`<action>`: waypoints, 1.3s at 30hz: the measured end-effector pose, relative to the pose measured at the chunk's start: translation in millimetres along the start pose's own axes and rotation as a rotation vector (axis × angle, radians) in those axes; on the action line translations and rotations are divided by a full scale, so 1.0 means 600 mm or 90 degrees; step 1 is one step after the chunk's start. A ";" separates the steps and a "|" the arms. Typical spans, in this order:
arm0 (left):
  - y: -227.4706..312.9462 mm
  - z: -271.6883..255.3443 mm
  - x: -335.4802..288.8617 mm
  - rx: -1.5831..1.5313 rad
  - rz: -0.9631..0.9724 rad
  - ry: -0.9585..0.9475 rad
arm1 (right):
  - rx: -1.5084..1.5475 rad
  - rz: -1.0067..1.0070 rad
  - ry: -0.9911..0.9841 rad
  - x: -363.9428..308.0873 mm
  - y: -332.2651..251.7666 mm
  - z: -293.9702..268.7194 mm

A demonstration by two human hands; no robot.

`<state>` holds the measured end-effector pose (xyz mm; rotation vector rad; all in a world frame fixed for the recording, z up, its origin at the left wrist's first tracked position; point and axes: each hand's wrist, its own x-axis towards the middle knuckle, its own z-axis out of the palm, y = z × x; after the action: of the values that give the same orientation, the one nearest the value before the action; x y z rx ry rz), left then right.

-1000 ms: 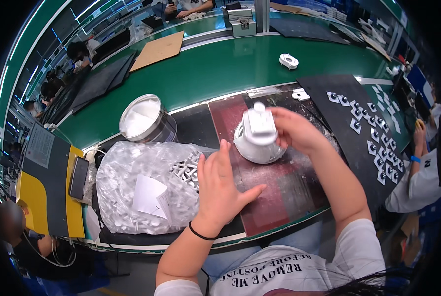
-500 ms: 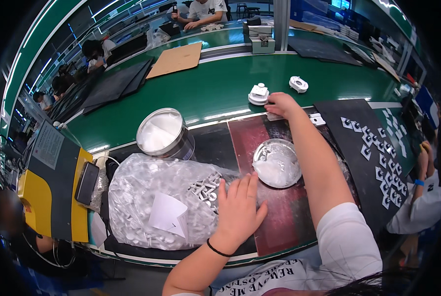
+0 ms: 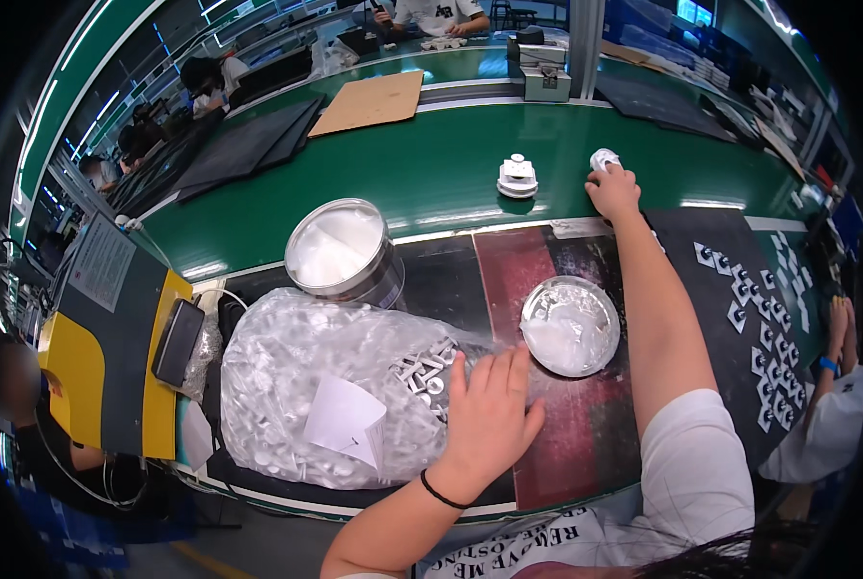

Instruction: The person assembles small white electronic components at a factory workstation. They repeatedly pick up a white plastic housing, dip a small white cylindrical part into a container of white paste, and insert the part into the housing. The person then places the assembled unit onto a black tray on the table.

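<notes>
My right hand (image 3: pixel 615 196) reaches to the far green surface, its fingers closed round a small white plastic part (image 3: pixel 603 157). The hand covers the near side of that part. A stack of white plastic parts (image 3: pixel 517 178) stands to its left. My left hand (image 3: pixel 490 410) is open, palm down and fingers spread, at the right side of a big clear plastic bag (image 3: pixel 277 386). Small white and grey pin-like pieces (image 3: pixel 422 372) show at the bag's mouth. Beyond my left fingertips sits a round metal dish (image 3: pixel 600 355) with whitish, greasy-looking stuff in it.
A metal tin (image 3: pixel 385 275) of white material stands behind the bag. A yellow and grey machine (image 3: pixel 113 357) is at the left. Several small white pieces with dark centres lie on a black mat (image 3: pixel 711 222) at the right. Other people sit around the green tables.
My right hand has moved from beside the stacked white parts to the single white part on their right, and its fingers have closed round it. My left hand stays by the bag. The view has shifted slightly.
</notes>
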<state>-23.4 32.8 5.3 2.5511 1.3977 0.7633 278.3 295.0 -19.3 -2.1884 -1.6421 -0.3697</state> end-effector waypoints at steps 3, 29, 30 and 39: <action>0.000 0.003 0.000 0.007 0.017 0.009 | 0.249 0.022 0.047 0.009 0.011 -0.011; 0.042 0.009 -0.026 -0.288 0.193 -0.148 | 0.239 -0.024 -0.129 -0.475 0.208 -0.325; 0.044 0.011 -0.025 -0.283 0.203 -0.148 | 0.174 0.014 -0.137 -0.460 0.249 -0.319; 0.043 0.010 -0.023 -0.255 0.238 -0.128 | -0.061 0.136 -0.237 -0.376 0.349 -0.257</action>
<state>-7.5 7.7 3.8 2.4967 0.6360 0.7220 417.7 -19.3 -7.1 -2.5980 -1.5677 0.0233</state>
